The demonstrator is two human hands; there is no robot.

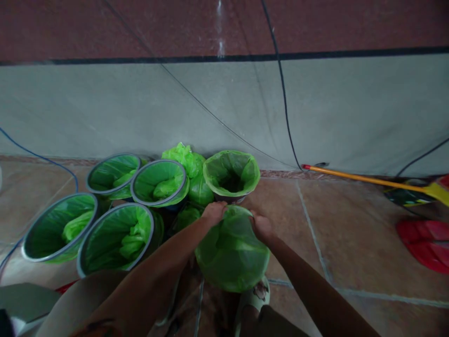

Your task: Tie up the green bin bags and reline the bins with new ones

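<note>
Between my legs is a trash bin draped with a translucent green garbage bag (233, 252). My left hand (214, 213) is closed on the bag at the far left of its rim. On the far right of the same rim, my right hand (262, 226) grips the bag too. My fingertips are partly hidden by the plastic. Just beyond my hands stands another bin with a green liner (231, 173) folded over its rim, upright against the wall. A knotted-looking heap of green plastic bags (185, 161) sits to its left.
At left are several lined bins with grey rims, including a near one (117, 238) and a far one (157, 182). A blue cable (45, 157) runs on the floor. At right lie an orange-handled tool (365, 178) and a red plastic object (424, 245). Black cables (282, 79) hang along the wall.
</note>
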